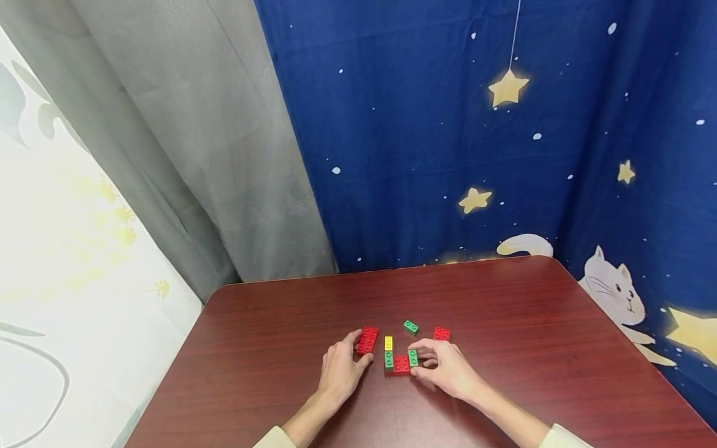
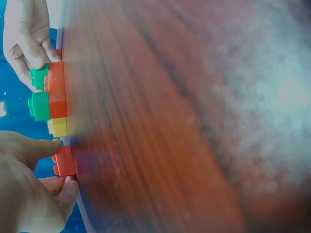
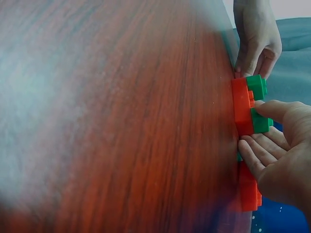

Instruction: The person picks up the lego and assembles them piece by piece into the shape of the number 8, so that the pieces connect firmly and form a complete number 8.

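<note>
Red eight-bump plastic brick (image 1: 368, 340) sits low-middle in the head view, the left hand (image 1: 339, 369) gripping it. The right hand (image 1: 451, 371) pinches a small green plastic brick (image 1: 413, 358). Left wrist view shows a yellow plastic brick (image 2: 59, 127); right wrist view doesn't.

The head view is bright and fairly even. The white curtain (image 1: 84, 249) on the left is nearly washed out, while the blue curtain (image 1: 426, 124) reads darker. A pale sheen lies on the near part of the table (image 1: 269, 336), and a faint, soft shadow falls beneath the right hand (image 1: 452, 370). Both wrist views look hazy, with milky glare across the tabletop and foreground wood grain blurred; the bricks (image 2: 57, 92) appear clearer.
</note>
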`<state>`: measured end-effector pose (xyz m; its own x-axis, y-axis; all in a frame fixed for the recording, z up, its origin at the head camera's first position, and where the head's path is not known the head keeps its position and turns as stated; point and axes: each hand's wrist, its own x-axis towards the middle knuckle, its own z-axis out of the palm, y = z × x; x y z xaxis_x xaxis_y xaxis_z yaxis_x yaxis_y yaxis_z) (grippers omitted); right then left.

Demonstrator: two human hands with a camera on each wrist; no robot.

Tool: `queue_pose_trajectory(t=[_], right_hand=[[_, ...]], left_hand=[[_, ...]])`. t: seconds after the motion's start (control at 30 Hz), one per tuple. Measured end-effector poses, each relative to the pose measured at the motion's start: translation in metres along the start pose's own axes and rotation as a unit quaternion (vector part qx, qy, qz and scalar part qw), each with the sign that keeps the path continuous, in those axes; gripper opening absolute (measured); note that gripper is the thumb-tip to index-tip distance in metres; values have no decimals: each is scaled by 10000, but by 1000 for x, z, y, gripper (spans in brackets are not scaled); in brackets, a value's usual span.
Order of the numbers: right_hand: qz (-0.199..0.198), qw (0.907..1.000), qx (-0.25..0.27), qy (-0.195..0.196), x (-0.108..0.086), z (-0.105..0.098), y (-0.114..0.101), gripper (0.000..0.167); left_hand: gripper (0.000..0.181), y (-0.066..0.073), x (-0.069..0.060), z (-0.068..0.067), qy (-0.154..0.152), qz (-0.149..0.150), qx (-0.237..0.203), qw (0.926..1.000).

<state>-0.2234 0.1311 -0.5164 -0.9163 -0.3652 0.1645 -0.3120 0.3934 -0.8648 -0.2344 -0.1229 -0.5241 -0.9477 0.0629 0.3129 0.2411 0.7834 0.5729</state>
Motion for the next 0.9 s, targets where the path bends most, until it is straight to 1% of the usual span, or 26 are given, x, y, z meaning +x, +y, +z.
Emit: queue_pose_trajectory(t=[0.27,0.4,0.67,0.9], right_hand=[[42,10000,53,7,-1,1,0,37],[52,10000,78,11,-2,1,0,38],[84,9999,58,27,-2,1,-1,37],[147,9999,8,6,-1,1,0,36]], left_hand=[[52,-1,0,-1,93,52,26,9999],[49,-2,-1,-1,125,12,4,9999],[42,-2,-1,-3,176,39,-116,9998],[37,-1,-1,-5,194,36,-313,9993]])
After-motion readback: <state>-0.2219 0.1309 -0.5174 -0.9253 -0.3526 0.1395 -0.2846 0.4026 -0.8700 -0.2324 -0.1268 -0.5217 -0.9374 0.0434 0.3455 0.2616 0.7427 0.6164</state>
